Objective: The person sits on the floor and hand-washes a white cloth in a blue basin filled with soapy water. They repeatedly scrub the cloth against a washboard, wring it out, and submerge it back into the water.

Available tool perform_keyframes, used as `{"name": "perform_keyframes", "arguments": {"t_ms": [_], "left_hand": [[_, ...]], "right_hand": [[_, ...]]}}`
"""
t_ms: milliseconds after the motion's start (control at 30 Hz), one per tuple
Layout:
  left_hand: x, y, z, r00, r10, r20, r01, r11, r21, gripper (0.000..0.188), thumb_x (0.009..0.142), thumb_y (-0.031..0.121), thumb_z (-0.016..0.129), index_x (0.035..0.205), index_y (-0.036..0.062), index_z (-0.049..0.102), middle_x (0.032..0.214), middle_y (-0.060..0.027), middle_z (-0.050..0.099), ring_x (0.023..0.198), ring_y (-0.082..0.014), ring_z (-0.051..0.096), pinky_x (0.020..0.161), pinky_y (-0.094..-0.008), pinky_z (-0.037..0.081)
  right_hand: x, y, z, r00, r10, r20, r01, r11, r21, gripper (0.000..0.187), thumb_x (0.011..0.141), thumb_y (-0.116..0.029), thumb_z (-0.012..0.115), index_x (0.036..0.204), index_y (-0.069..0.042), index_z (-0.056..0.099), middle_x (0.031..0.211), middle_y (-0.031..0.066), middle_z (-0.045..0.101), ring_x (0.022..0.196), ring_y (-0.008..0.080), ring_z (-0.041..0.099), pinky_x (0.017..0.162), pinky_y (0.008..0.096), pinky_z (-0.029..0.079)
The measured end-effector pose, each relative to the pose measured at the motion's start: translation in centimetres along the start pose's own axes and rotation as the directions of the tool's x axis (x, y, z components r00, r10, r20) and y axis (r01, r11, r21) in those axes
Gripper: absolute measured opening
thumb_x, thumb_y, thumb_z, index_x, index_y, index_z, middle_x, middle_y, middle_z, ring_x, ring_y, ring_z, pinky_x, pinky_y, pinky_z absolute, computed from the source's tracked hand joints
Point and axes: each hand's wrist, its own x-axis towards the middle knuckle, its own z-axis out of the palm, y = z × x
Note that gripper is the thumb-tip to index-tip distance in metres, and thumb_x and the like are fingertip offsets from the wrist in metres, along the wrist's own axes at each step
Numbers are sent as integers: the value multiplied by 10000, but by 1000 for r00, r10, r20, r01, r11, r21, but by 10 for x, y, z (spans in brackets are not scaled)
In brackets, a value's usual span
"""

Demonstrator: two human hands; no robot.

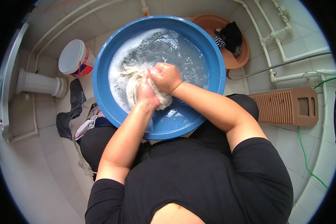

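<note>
Over a large blue basin (100, 89) of soapy water (190, 59), both my hands are closed on a wet, off-white cloth (132, 87). My left hand (147, 91) grips it from the near left side. Close against it, my right hand (167, 77) is curled into a fist on the bunched cloth. Part of the fabric hangs below my hands at the water, and another part sticks out to the left. White foam (117, 67) gathers along the basin's left side. What kind of garment the cloth is, I cannot tell.
A brown washboard (276, 106) lies at the right, by a green hose (304, 153). Behind the basin sits an orange tub (237, 63) with dark clothes (233, 37). A white bucket (71, 58) and piled clothes (84, 115) are at the left. White pipes (263, 41) line the wall.
</note>
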Motion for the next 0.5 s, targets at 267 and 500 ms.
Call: {"name": "perform_keyframes", "arguments": {"t_ms": [267,500], "left_hand": [[-7,-4,10,990,56,-127,-67,994,-87,331,899,301,359,1009,50,545,998,-97,591,891,-258,581,813,-403,478],[25,-4,-67,922,131,365,-121,991,-49,378,878,379,355,1031,82,531,960,-79,569,899,-210,555,794,-325,451]], "right_hand": [[6,1,3,986,163,30,-166,967,193,218,737,-235,561,618,-53,554,663,183,554,596,355,534,556,399,442],[-31,-37,3,949,-315,-9,314,944,102,184,687,-262,567,581,-111,572,655,97,599,620,302,586,564,377,477]]}}
